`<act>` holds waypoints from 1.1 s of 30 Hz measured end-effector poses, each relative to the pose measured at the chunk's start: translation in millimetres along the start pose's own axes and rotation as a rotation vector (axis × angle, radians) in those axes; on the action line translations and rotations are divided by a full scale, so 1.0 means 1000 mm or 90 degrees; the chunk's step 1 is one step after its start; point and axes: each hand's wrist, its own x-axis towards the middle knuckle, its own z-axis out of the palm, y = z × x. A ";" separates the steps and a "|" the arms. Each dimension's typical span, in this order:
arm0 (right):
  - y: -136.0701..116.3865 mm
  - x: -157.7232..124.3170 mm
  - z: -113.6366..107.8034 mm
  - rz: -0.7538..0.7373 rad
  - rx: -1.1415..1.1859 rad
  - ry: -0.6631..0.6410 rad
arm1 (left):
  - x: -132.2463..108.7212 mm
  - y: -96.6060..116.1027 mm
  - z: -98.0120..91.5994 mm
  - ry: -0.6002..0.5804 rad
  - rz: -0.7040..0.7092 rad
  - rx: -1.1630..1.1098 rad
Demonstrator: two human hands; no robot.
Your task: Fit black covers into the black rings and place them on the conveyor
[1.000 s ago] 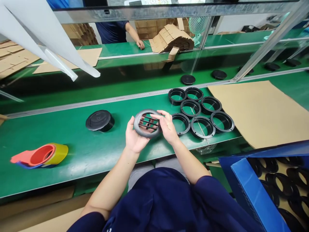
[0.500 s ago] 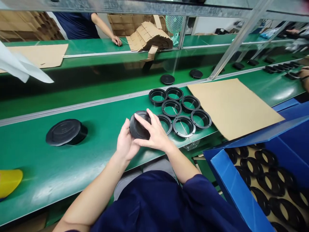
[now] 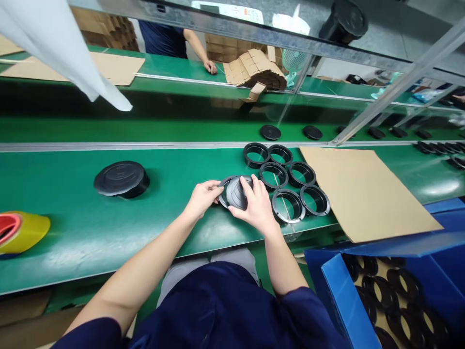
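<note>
My left hand [image 3: 204, 198] pinches the left rim of a black plastic ring [image 3: 223, 198] at the near side of the green bench [image 3: 174, 179]. In my right hand [image 3: 256, 202] is a round black cap [image 3: 235, 193] with fine curved lines on its face. The cap is tilted over the ring's opening; how far it sits inside is hidden by my fingers. Just to the right stand several more black rings [image 3: 274, 175] in a close group. A larger round black piece with a flat top [image 3: 121, 178] rests farther left.
A yellow tape roll [image 3: 31, 232] is at far left. Right of the rings lies a cardboard sheet [image 3: 366, 189], with a blue box [image 3: 345, 291] of rings below. Black discs [image 3: 271, 132] line the green belt behind. A metal post [image 3: 385, 92] rises there; a co-worker's hand [image 3: 209, 67] rests beyond.
Both hands were on the cap; my left hand has moved from it to a ring's rim. The cap has come right, over that ring. The view has shifted.
</note>
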 end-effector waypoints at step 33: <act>-0.012 0.085 0.044 0.123 0.781 0.194 | 0.019 0.021 -0.028 -0.152 0.261 0.818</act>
